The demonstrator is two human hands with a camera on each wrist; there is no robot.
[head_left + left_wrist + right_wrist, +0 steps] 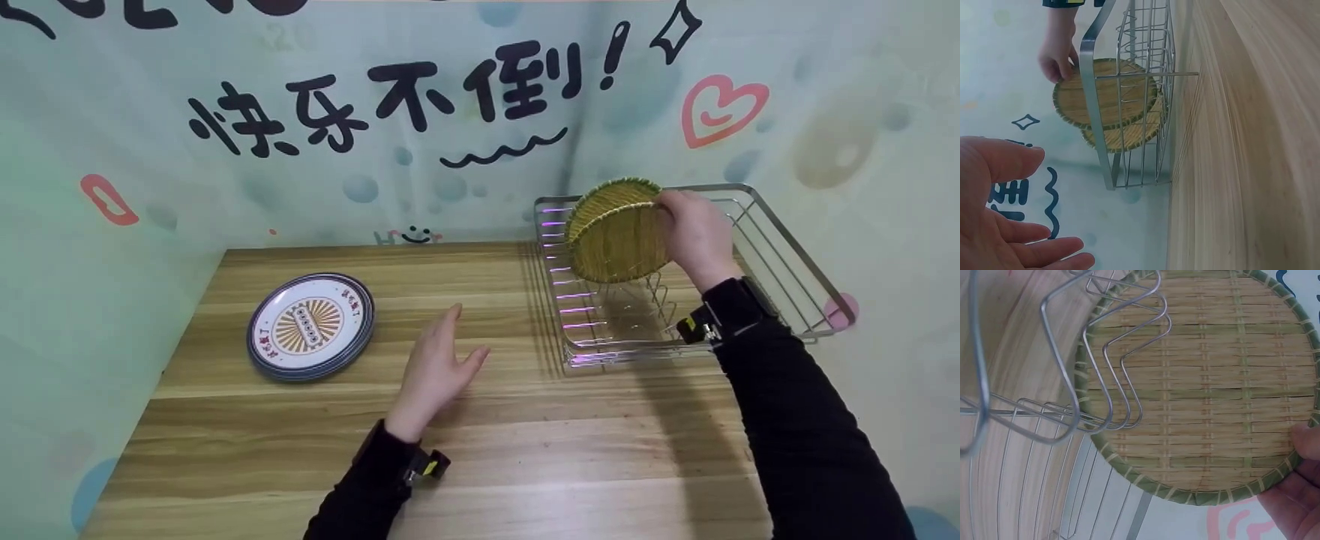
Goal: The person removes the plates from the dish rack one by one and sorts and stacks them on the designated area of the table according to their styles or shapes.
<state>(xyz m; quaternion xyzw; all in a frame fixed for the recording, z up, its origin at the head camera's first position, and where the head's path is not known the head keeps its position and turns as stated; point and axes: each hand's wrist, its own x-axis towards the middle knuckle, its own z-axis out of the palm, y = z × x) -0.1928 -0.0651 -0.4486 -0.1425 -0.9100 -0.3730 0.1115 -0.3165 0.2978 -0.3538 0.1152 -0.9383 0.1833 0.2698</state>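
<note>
pale backdrop (292, 202) with black lettering and pink hearts, behind the wood table (562, 465) at 12. wire rack (795, 255) sits at 3 o'clock in the head view, two round woven trays at it. near tray (619, 247) is up on edge, over the rack's 10 o'clock part. right hand (697, 232) pinches its rim between 1 and 2 o'clock, thumb on one face, fingers round the other side. right wrist view: rack prongs (1123, 357) overlap the near tray's 9 o'clock side; can't tell if they touch it. far tray (615, 196) is just behind the near one, also on edge, showing past its 11 o'clock side, rest hidden. left hand (435, 364) is at 7 o'clock over the table, well apart from the rack, fingers extended, thumb spread away from them. plates (311, 322) at 9 o'clock, flat on the table in a stack, blue rims, top one white with a sunburst print. black sleeves (810, 420) come in from 5 and 7, small cam (431, 465) on each wrist.
</note>
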